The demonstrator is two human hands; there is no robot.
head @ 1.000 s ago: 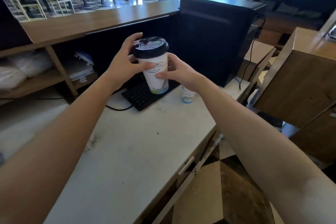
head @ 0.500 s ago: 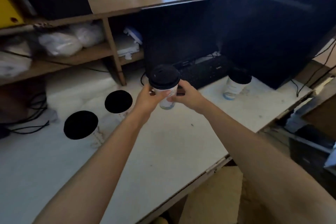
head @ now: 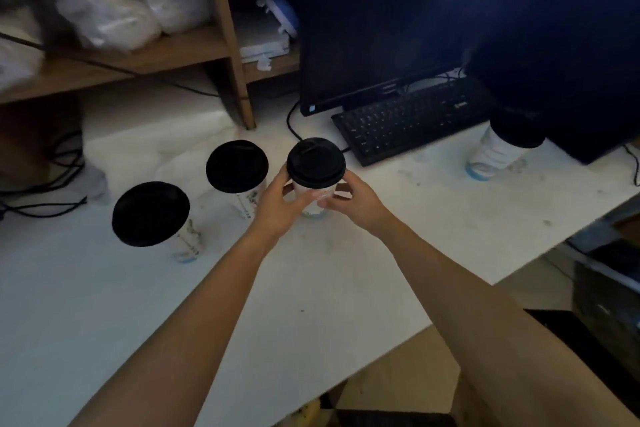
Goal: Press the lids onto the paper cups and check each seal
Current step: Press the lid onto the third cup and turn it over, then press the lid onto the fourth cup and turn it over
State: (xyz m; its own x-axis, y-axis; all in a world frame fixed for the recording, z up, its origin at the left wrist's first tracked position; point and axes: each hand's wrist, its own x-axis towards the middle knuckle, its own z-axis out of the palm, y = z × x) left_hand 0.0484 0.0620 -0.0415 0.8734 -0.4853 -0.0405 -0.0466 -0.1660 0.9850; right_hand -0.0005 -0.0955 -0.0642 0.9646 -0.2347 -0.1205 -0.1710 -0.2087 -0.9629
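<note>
The paper cup (head: 312, 191), capped with a black lid (head: 316, 163), is upright over the middle of the table (head: 346, 270), its base at or just above the surface. The left hand (head: 277, 204) and right hand (head: 356, 199) each curl round its wall from opposite sides. Judged from this, the step in hand is setting down a checked cup beside the near lidded cup (head: 237, 166) and far lidded cup (head: 150, 213) to its left. The next move calls for a level release, then a reach for any unchecked cup, possibly the one by the keyboard (head: 412, 121).
</note>
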